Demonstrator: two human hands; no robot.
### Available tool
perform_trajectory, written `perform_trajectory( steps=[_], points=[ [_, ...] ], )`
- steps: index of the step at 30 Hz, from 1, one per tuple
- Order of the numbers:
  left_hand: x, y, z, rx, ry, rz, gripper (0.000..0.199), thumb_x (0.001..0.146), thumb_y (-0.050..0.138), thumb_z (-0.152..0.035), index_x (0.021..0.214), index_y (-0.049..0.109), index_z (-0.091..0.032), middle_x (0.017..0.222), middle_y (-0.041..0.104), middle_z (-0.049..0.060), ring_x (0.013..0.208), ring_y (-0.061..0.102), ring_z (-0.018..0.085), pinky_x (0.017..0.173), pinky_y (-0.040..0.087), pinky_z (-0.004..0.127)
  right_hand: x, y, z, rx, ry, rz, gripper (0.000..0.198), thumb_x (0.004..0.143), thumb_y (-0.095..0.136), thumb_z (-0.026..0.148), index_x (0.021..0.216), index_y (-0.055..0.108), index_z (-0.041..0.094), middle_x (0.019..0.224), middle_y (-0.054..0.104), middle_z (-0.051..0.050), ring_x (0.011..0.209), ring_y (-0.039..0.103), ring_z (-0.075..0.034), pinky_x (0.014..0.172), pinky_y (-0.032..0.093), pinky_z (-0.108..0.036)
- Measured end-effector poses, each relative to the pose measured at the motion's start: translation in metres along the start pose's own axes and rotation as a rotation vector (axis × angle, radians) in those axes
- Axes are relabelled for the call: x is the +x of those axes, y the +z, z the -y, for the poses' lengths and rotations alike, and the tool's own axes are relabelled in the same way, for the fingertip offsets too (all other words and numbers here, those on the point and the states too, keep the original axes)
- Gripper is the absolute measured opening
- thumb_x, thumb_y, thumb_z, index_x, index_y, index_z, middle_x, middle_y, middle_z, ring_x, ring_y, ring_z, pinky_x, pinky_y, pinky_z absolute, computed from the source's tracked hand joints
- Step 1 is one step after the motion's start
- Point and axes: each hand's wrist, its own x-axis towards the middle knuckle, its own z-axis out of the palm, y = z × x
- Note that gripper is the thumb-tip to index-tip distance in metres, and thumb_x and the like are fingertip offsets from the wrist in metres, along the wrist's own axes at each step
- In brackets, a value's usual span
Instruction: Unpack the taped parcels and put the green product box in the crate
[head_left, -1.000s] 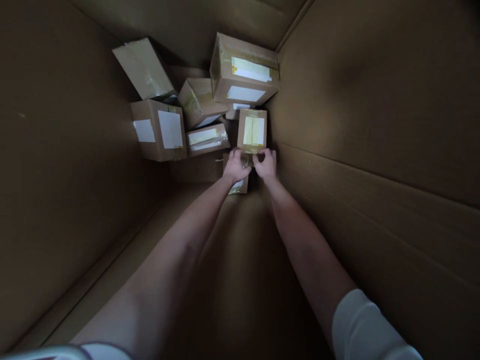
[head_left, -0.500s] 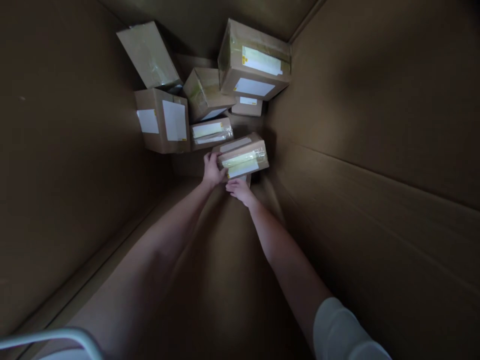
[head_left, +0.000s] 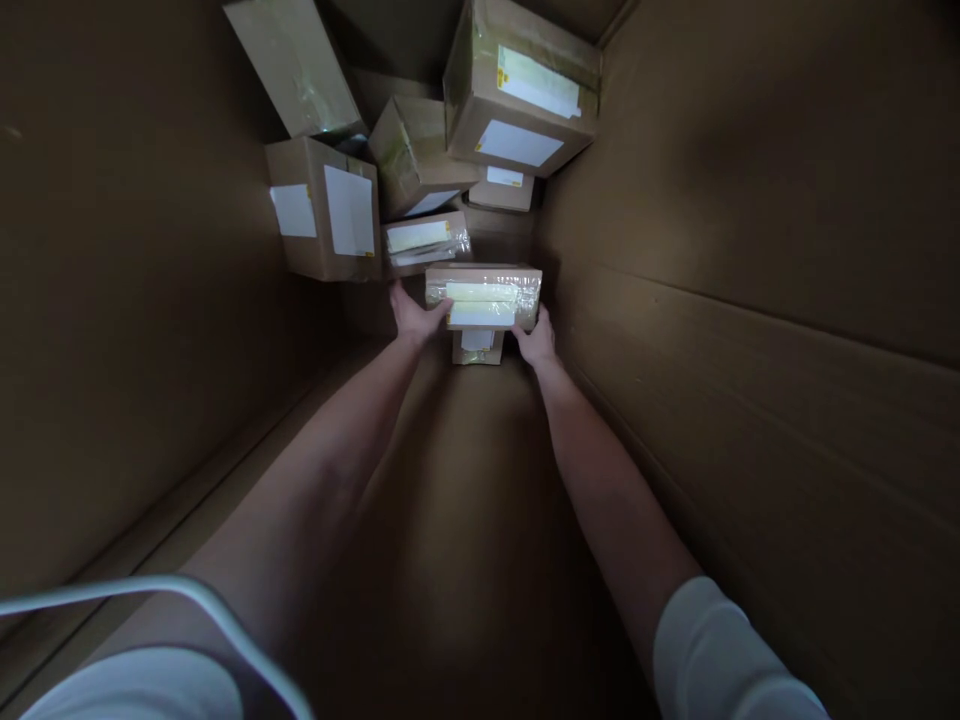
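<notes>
Between my two hands is a taped cardboard box [head_left: 484, 300] with white and pale yellow labels on its near face. My left hand [head_left: 416, 312] grips its left end, thumb on the front face and fingers behind. At the right end my right hand [head_left: 536, 338] holds the lower corner, thumb in front. Directly below shows a smaller cardboard box [head_left: 478, 348] with a white label, partly covered by the held one. Just behind lies a flat taped box [head_left: 426, 243] with labels.
Tall cardboard walls [head_left: 787, 250] enclose the space on both sides. At the back are a large labelled box [head_left: 525, 90], an upright box [head_left: 322, 210], a tilted box [head_left: 292, 70], a middle box [head_left: 420, 150] and a small box [head_left: 501, 188]. A white cable [head_left: 187, 590] crosses the lower left.
The held box has turned from tilted to level. My right hand has moved from below it to its right end. The smaller box beneath shows more, and the view has shifted slightly.
</notes>
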Motion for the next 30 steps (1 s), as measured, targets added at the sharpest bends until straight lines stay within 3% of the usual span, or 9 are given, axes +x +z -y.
perform_trajectory(
  steps=[2, 4, 8, 11, 15, 21, 26, 30],
  points=[
    [-0.008, 0.004, 0.009, -0.102, -0.116, 0.106, 0.07, 0.068, 0.076, -0.041, 0.126, 0.052, -0.012, 0.131, 0.055, 0.019, 0.128, 0.048, 0.033, 0.111, 0.034, 0.048, -0.004, 0.003, -0.001, 0.01, 0.1, 0.018, 0.093, 0.065, 0.074, 0.018, 0.146, 0.028, 0.019, 0.138, 0.05, -0.015, 0.129, 0.046, -0.028, 0.109, 0.034, -0.047],
    [-0.016, 0.008, 0.015, -0.201, -0.123, 0.22, 0.062, 0.07, 0.075, -0.035, 0.123, 0.055, -0.013, 0.122, 0.063, 0.015, 0.115, 0.059, 0.028, 0.105, 0.042, 0.044, -0.009, 0.004, 0.001, 0.057, 0.195, 0.033, 0.092, 0.06, 0.078, 0.018, 0.142, 0.034, 0.02, 0.136, 0.052, -0.013, 0.127, 0.047, -0.027, 0.108, 0.035, -0.046],
    [-0.03, 0.001, 0.015, -0.188, -0.05, 0.268, 0.077, 0.057, 0.08, -0.017, 0.129, 0.051, -0.014, 0.122, 0.064, 0.013, 0.108, 0.062, 0.023, 0.101, 0.045, 0.041, -0.025, -0.004, 0.012, 0.197, 0.282, 0.031, 0.071, 0.059, 0.078, 0.022, 0.124, 0.048, 0.016, 0.124, 0.06, -0.013, 0.113, 0.058, -0.023, 0.1, 0.043, -0.04],
    [-0.049, -0.022, -0.001, -0.085, -0.032, 0.247, 0.074, 0.058, 0.079, -0.017, 0.127, 0.053, -0.013, 0.12, 0.065, 0.014, 0.107, 0.062, 0.023, 0.101, 0.045, 0.042, -0.052, -0.02, 0.029, 0.248, 0.282, 0.004, 0.067, 0.059, 0.079, 0.024, 0.118, 0.049, 0.016, 0.122, 0.062, -0.013, 0.109, 0.06, -0.022, 0.098, 0.044, -0.039],
    [-0.096, -0.074, -0.048, 0.003, 0.061, 0.256, 0.072, 0.062, 0.078, -0.024, 0.129, 0.052, -0.013, 0.119, 0.065, 0.013, 0.109, 0.062, 0.024, 0.103, 0.043, 0.043, -0.103, -0.053, 0.067, 0.338, 0.238, -0.014, 0.064, 0.06, 0.079, 0.033, 0.114, 0.048, 0.018, 0.122, 0.061, -0.014, 0.11, 0.06, -0.022, 0.098, 0.043, -0.038],
    [-0.206, -0.175, -0.158, 0.032, 0.292, 0.254, 0.075, 0.067, 0.076, -0.035, 0.135, 0.049, -0.019, 0.124, 0.063, 0.01, 0.117, 0.058, 0.027, 0.11, 0.037, 0.046, -0.205, -0.134, 0.154, 0.543, 0.098, -0.076, 0.055, 0.063, 0.076, 0.045, 0.105, 0.051, 0.02, 0.115, 0.065, -0.01, 0.106, 0.061, -0.022, 0.097, 0.044, -0.039],
    [-0.306, -0.259, -0.23, -0.098, 0.571, 0.206, 0.083, 0.071, 0.072, -0.047, 0.143, 0.041, -0.02, 0.148, 0.042, 0.01, 0.14, 0.032, 0.03, 0.118, 0.022, 0.044, -0.327, -0.205, 0.218, 0.799, -0.301, -0.113, 0.05, 0.074, 0.066, 0.052, 0.112, 0.054, 0.021, 0.119, 0.065, -0.009, 0.111, 0.06, -0.023, 0.099, 0.046, -0.039],
    [-0.39, -0.313, -0.263, -0.248, 0.793, 0.233, 0.092, 0.071, 0.065, -0.062, 0.147, 0.034, -0.021, 0.15, 0.039, 0.008, 0.144, 0.023, 0.03, 0.119, 0.021, 0.041, -0.434, -0.236, 0.234, 0.852, -0.534, -0.183, 0.058, 0.081, 0.055, 0.061, 0.128, 0.054, 0.025, 0.133, 0.057, -0.007, 0.127, 0.051, -0.025, 0.108, 0.04, -0.04]
  ],
)
